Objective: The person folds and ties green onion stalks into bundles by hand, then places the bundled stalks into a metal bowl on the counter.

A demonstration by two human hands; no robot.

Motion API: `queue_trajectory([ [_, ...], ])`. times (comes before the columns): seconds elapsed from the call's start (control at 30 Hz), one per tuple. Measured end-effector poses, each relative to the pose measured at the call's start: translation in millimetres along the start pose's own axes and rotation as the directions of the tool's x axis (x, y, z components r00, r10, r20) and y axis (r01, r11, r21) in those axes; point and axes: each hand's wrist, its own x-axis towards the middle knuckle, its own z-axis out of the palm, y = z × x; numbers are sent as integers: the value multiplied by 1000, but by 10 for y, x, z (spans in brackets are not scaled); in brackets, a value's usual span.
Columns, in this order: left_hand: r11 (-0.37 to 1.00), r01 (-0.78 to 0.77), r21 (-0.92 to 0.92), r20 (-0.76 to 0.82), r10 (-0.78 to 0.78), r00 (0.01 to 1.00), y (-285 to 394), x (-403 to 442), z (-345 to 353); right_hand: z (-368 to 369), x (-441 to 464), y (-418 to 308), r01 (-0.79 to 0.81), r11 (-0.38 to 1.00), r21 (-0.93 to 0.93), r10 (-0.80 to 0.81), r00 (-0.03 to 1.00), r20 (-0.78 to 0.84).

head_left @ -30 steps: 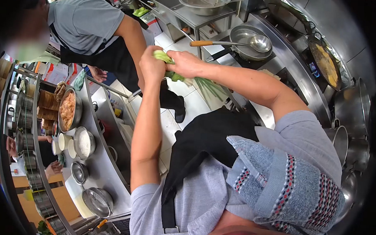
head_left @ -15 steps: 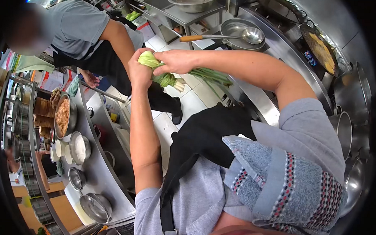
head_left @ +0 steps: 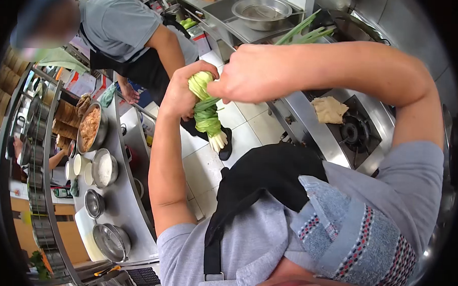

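A bundle of spring onions (head_left: 208,123) hangs over the tiled floor, pale green and folded at the top, with white ends pointing down. Green leaves are wound around its middle. My left hand (head_left: 183,91) is closed around the bundle's upper part from the left. My right hand (head_left: 251,73) is a fist just beside it, closed on a green strand by the wrapping. Long green leaves (head_left: 306,35) stick out beyond my right forearm, which hides the stretch between.
A co-worker (head_left: 122,23) in a grey shirt stands at the left. A steel counter (head_left: 121,189) holds bowls, one with orange-brown food (head_left: 90,128). At the right, a beige cloth (head_left: 329,109) lies by a gas burner (head_left: 353,132). A wide steel basin (head_left: 261,13) stands behind.
My right hand and forearm have moved right and up, its elbow lifting. The long leaves now stretch higher. The bundle hangs more upright. The view has shifted, revealing the burner and cloth.
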Motion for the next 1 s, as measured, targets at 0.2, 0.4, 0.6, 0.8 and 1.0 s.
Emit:
queue_trajectory([
  [0.2,994,-95,-51,-133,87,987,210,-15,-359,-357,-60,-11,17,991,-129,-42,980,-193],
  [0.4,991,-125,40,-196,130,972,427,-59,-675,-29,55,74,5,647,763,198,965,-174],
  [0.6,978,-132,163,-267,173,948,335,114,-763,28,171,100,14,447,894,364,910,-197],
  [0.8,850,19,-526,-268,-187,945,-206,497,-282,513,508,228,556,-126,822,553,727,-407],
  [1.0,691,172,-702,-240,-457,857,-785,1025,346,943,204,1002,539,-437,720,639,750,-174],
])
